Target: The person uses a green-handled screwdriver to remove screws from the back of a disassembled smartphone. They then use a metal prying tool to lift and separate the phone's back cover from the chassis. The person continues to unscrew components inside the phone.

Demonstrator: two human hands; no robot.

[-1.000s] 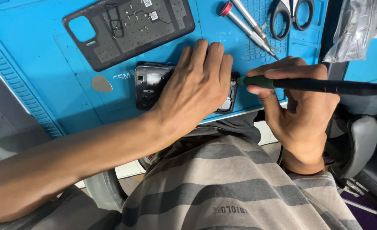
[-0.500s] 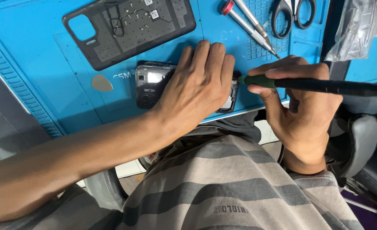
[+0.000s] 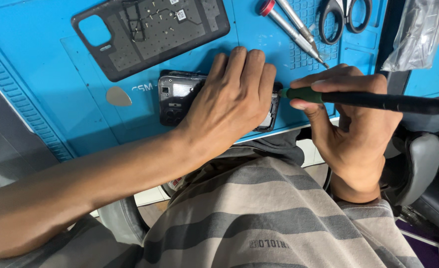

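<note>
Head view showed the right hand (image 3: 351, 124) closed around a green-and-black screwdriver (image 3: 358, 98), tip at the opened phone (image 3: 180, 97) near the blue mat's (image 3: 40, 74) front edge. Left hand (image 3: 232, 101) pressed flat over it. Behind lay a dark back cover (image 3: 150, 34), grey pick (image 3: 118, 96), scissors (image 3: 344, 15).

Blue repair mat (image 3: 40, 74) covers the tabletop, opened phone (image 3: 180, 97) near its front edge. Beyond the phone: dark back cover (image 3: 150, 34); left of it a grey pick (image 3: 118, 96). Right beyond it: two screwdrivers (image 3: 291, 25), scissors (image 3: 343, 12).
</note>
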